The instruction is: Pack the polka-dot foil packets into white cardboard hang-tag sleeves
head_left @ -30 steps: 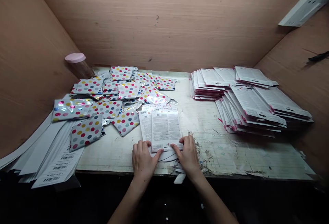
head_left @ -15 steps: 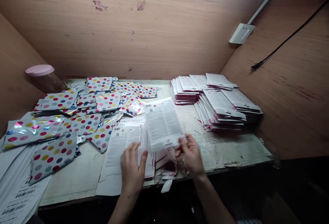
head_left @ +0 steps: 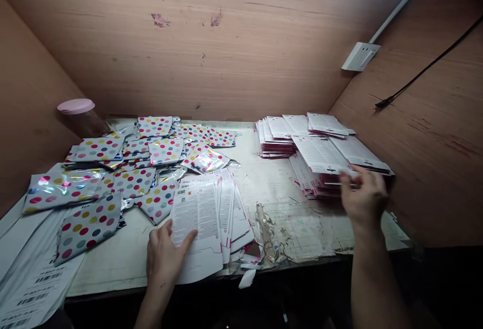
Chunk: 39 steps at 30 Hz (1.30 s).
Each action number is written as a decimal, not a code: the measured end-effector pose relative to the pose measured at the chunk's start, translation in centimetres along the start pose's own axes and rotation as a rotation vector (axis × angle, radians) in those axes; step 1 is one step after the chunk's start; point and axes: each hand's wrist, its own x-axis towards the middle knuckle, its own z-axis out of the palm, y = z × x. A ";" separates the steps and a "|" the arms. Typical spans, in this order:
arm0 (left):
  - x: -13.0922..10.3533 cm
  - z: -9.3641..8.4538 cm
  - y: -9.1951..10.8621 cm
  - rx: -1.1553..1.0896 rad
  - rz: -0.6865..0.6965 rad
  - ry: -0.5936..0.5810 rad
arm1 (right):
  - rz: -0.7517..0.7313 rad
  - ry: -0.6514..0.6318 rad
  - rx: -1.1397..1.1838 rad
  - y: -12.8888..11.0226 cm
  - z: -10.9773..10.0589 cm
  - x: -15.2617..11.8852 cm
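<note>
My left hand (head_left: 166, 253) lies on the lower left edge of a white printed card (head_left: 198, 218), thumb spread away from the fingers. Under and beside it are more such cards (head_left: 237, 228), fanned to the right with pink edges. My right hand (head_left: 364, 195) is at the right-hand stack, its fingers curled at the near right corner of a flat printed card pack (head_left: 319, 153). That pack lies on top of the stack (head_left: 307, 180), its hang hole facing me. The fingertips are partly hidden.
Polka-dot foil pouches (head_left: 132, 183) cover the left of the table. Barcode sheets (head_left: 33, 278) lie at the front left. A pink-lidded jar (head_left: 81, 115) stands behind. Another stack (head_left: 273, 148) stands at the back right, by the wooden wall. A black cable (head_left: 426, 67) hangs there.
My right hand has carried the card pack from the middle to the right-hand stack. My left hand has shifted left, its thumb now out over the top card. The view has tilted slightly.
</note>
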 end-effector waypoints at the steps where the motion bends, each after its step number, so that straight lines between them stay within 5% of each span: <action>1: -0.4 0.4 0.7 0.048 0.020 0.052 | -0.204 -0.074 -0.110 -0.5 0.7 -0.6; 4: -1.3 1.2 2.2 0.159 0.039 0.138 | -0.493 -0.327 -0.263 -1.3 3.2 -1.5; 8: -1.4 1.3 2.7 0.170 -0.013 0.125 | -0.340 -0.383 -0.356 0.9 5.1 0.0; 12: -0.8 1.6 2.7 0.170 -0.039 0.150 | -0.152 -0.328 -0.401 2.5 4.1 1.9; 15: -0.4 1.8 3.0 0.133 -0.052 0.171 | -0.128 -0.160 -0.220 -0.6 2.3 0.1; 17: -0.3 1.8 3.3 0.100 -0.041 0.198 | -0.081 -0.190 0.104 -4.6 1.0 -3.6; 18: -0.3 1.8 3.5 0.081 -0.026 0.219 | -0.001 -0.310 0.329 -6.9 0.3 -5.9; 22: -0.2 1.6 4.3 -0.179 0.054 0.333 | 0.599 -1.243 1.113 -15.0 -1.0 -15.3; 24: -0.2 1.4 4.4 -0.520 0.080 0.327 | 0.874 -1.390 1.317 -17.4 -0.8 -18.3; 27: -0.2 1.0 4.4 -0.910 0.088 0.211 | 1.137 -1.253 1.509 -19.2 -0.1 -20.0; 32: -1.7 -0.1 4.1 -1.090 0.060 0.080 | 1.304 -0.937 1.712 -20.4 0.7 -19.7; 35: -3.6 -0.6 3.6 -1.124 0.017 0.006 | 1.298 -0.921 1.694 -20.9 0.9 -19.0; 39: -6.5 -0.5 1.8 -1.157 -0.026 -0.283 | 1.268 -0.927 1.720 -21.1 0.5 -18.0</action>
